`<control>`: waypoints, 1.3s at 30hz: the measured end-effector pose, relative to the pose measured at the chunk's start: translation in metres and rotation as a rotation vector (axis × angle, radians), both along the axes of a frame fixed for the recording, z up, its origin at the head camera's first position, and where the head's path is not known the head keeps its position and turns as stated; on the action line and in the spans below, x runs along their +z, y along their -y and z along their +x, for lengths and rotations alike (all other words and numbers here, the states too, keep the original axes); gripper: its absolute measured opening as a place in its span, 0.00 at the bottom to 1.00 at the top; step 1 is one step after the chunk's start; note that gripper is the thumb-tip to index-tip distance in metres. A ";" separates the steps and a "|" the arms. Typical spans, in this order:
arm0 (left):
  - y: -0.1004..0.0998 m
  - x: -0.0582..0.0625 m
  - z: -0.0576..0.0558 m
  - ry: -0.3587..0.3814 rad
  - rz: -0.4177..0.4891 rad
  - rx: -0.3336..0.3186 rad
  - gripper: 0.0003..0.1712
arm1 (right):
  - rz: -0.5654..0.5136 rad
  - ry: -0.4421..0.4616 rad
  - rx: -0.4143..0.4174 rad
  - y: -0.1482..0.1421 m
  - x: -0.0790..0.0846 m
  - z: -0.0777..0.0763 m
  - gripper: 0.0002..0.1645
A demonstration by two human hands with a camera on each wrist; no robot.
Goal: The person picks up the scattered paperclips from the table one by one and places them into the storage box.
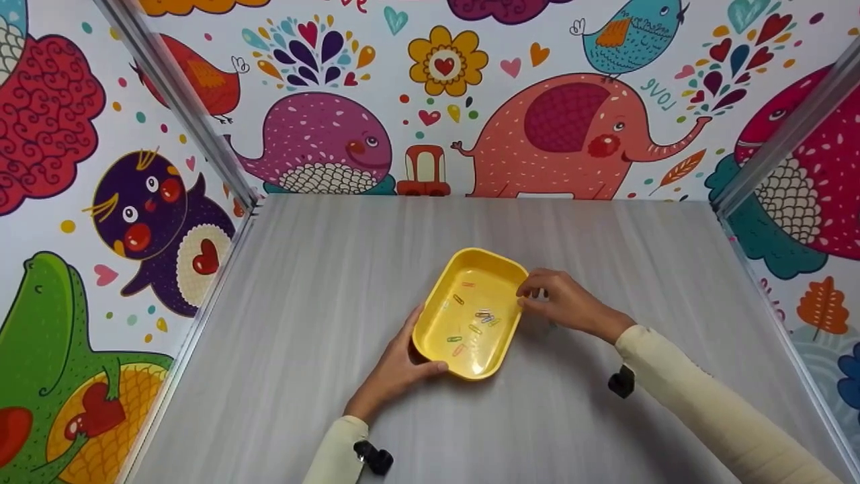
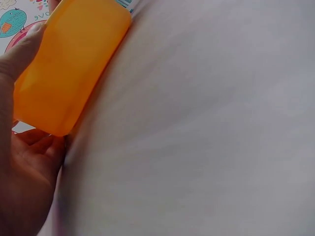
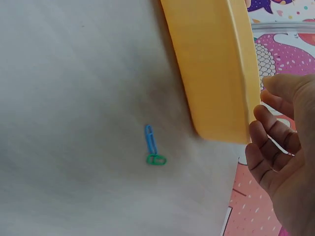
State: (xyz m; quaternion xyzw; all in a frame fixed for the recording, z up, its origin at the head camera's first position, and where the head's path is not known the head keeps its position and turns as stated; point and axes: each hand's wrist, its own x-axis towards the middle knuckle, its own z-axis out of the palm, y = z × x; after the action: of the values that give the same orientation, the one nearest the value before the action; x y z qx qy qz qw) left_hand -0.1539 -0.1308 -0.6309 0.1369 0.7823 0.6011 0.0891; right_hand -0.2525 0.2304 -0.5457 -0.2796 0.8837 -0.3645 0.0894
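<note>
A yellow plastic tray (image 1: 437, 323) lies on the table with several coloured paper clips (image 1: 475, 329) scattered on its bottom. My left hand (image 1: 396, 366) grips its near left corner, thumb at the near rim and fingers along the left side. At the right rim is my right hand (image 1: 564, 302), with thumb and index finger close together there and the other fingers curled. The rim partly hides those fingertips in the right wrist view, so I cannot tell whether they pinch anything. A blue paper clip (image 3: 150, 139) and a green paper clip (image 3: 156, 160) lie end to end on the table beside the tray.
The grey wood-grain table (image 1: 322, 269) is bounded at the back and sides by printed panels (image 1: 430, 101) with cartoon animals. Metal frame bars (image 1: 181, 101) run along the corners. A barcode label (image 2: 126, 4) shows near the tray's far end.
</note>
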 end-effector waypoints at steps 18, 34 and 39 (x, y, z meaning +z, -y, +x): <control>0.000 -0.004 0.000 -0.012 0.003 0.005 0.70 | -0.168 -0.085 -0.108 -0.027 -0.037 0.018 0.09; 0.000 -0.001 -0.002 -0.024 -0.024 0.004 0.71 | -0.217 -0.173 -0.193 -0.044 -0.068 0.025 0.09; 0.000 -0.002 -0.001 -0.020 -0.009 0.002 0.71 | -0.206 -0.225 -0.202 -0.045 -0.076 0.028 0.09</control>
State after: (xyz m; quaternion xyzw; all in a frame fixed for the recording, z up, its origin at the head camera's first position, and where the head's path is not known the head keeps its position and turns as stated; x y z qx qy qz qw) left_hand -0.1553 -0.1310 -0.6331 0.1419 0.7860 0.5962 0.0813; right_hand -0.2246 0.2753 -0.6218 -0.2364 0.8696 -0.4268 -0.0761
